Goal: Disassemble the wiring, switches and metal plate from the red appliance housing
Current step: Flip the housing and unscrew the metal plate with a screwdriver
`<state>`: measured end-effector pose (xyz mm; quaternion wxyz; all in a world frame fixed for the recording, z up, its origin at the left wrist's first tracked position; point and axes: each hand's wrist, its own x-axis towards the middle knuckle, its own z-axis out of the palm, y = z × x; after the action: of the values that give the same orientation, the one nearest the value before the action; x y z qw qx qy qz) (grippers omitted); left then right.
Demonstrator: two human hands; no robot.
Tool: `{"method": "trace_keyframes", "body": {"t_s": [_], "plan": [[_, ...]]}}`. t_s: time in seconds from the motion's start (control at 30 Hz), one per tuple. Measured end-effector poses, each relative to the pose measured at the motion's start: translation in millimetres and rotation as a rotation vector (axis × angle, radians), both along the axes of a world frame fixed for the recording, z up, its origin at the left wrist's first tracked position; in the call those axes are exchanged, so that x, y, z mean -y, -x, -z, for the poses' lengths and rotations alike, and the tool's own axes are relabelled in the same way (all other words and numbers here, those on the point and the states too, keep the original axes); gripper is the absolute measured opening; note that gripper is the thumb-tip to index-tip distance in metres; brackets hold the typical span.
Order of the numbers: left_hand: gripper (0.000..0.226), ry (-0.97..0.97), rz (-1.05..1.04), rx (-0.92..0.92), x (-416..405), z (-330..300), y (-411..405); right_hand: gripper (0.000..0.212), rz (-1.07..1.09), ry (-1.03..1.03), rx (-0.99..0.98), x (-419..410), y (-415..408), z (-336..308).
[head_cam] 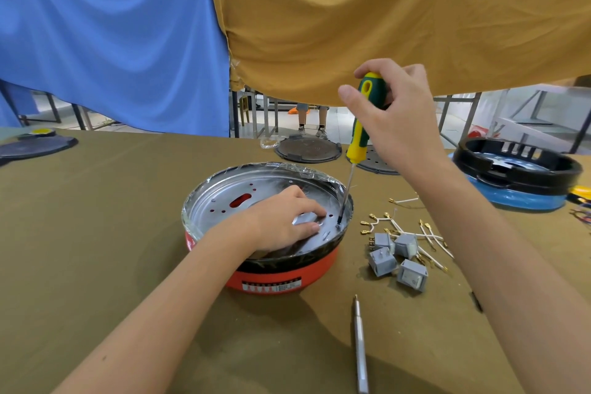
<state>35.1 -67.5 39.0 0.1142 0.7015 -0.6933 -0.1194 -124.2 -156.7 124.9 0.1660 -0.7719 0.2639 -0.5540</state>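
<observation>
Your right hand (395,112) is closed around a green-and-yellow screwdriver (359,128), tip on the metal plate (224,201); your left hand (281,221), fingers curled loosely, presses the plate inside the red housing (287,275).

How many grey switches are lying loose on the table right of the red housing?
4, clustered right of the red housing: two at the back, two nearer the camera. Wires lie among them, so another could be hidden.

Switches (396,261) and wires (412,230) crowd housing's (281,278) right; left lies open.
</observation>
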Motion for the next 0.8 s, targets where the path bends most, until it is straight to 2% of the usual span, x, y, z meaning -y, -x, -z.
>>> {"method": "trace_keyframes", "body": {"t_s": [0.13, 0.2, 0.27, 0.33, 0.47, 0.63, 0.73, 0.8], "plan": [[0.037, 0.004, -0.004, 0.004, -0.3, 0.8, -0.5, 0.027, 0.027, -0.016, -0.025, 2.7, 0.5, -1.6], [0.037, 0.007, -0.002, 0.004, -0.7, 0.9, -0.9, 0.032, -0.009, -0.066, 0.014, 2.6, 1.6, -2.7], [0.037, 0.007, 0.001, 0.004, -0.5, 1.0, -0.8, 0.028, -0.041, -0.082, 0.045, 2.0, 2.1, -2.8], [0.037, 0.006, 0.002, 0.003, -0.3, 1.1, -0.7, 0.018, -0.040, -0.045, 0.026, 0.1, 1.3, -1.8], [0.037, -0.002, 0.000, 0.009, -0.3, 0.1, -0.1, 0.022, 0.026, 0.010, 0.004, 3.2, 3.0, -2.2], [0.036, -0.005, -0.002, 0.001, -1.8, -2.9, 0.8, 0.024, 0.007, -0.112, 0.065, 6.8, 3.8, -4.9], [0.036, -0.018, 0.005, 0.009, -1.8, -5.0, 1.4, 0.016, -0.013, -0.088, 0.013, 4.5, 4.0, -3.5], [0.036, -0.020, 0.006, 0.013, -1.4, -5.9, 1.5, 0.022, -0.001, -0.056, -0.020, 3.9, 4.3, -2.8]]}}
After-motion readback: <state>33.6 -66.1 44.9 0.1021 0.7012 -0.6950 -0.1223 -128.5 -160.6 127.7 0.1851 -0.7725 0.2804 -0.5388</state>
